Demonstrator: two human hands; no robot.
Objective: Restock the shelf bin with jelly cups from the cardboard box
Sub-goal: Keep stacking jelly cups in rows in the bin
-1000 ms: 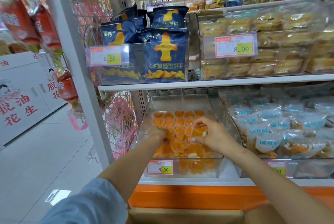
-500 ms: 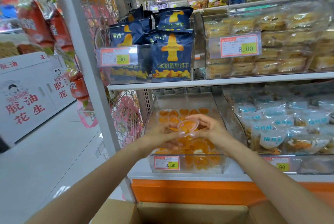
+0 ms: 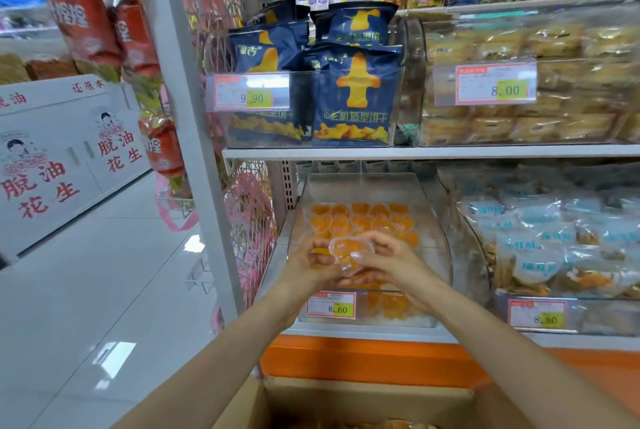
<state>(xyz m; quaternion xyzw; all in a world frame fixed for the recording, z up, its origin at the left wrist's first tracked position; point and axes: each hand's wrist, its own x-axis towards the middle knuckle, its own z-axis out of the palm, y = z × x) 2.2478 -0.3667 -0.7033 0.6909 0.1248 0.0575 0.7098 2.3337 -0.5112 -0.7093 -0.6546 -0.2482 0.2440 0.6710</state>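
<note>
A person stands at a shop shelf (image 3: 367, 332), seen from their own eyes. In the middle sits a clear plastic bin (image 3: 360, 186), open at the top. It holds orange jelly cups (image 3: 360, 220) laid flat in rows, lids up, so the layer stays even.

Just above the front half of the bin, both hands meet around one cup (image 3: 350, 248). The left hand (image 3: 304, 265) curls its fingers round the cup's left side. The right hand (image 3: 394, 264) pinches the right edge between thumb and fingertips. The cup is held level and clear of the rows, probably so it can be turned the right way up before being set into a gap. A second clear cup may be tucked beneath it, but the view there is blurred.

Below the bin, at the bottom edge of the view, the box (image 3: 363, 401) stands open, close enough for a short reach. A price tag (image 3: 331, 305) is fixed to the bin's front wall.
</note>
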